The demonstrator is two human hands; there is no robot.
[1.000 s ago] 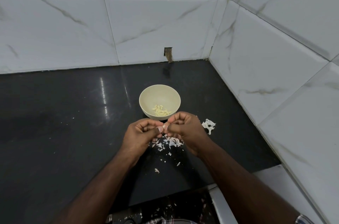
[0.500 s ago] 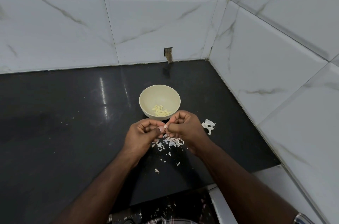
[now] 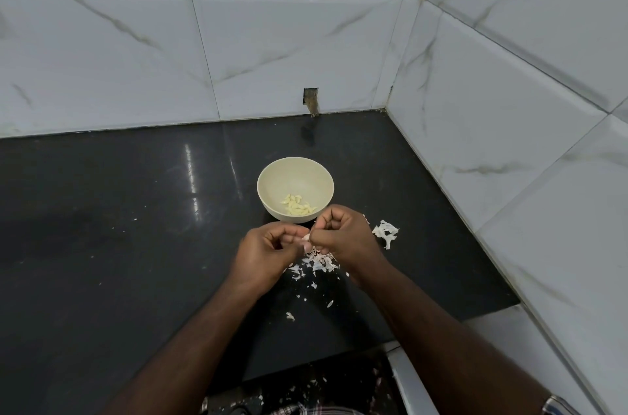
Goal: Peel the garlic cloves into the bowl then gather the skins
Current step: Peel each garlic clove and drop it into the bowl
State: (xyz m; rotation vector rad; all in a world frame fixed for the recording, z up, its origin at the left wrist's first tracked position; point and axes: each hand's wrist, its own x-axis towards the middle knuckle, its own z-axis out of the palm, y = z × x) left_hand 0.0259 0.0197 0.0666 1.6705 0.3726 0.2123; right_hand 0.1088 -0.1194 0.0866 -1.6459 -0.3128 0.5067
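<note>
Just above tabletop [image 3: 136,244], near side of bowl [image 3: 268,190], garlic clove [image 3: 306,237] is pinched btwn left hand [image 3: 268,253] & right hand [image 3: 343,236], both curled tight; judged light, firm, slippery w/ brittle papery skin, best nipped at tip.

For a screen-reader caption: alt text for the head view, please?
Two hands, left hand and right hand, pinch a garlic clove over skins on a black counter. Behind them a bowl holds peeled cloves.

Both hands [image 3: 307,239] pinch a garlic clove [image 3: 306,237] above skins [image 3: 317,261].
</note>
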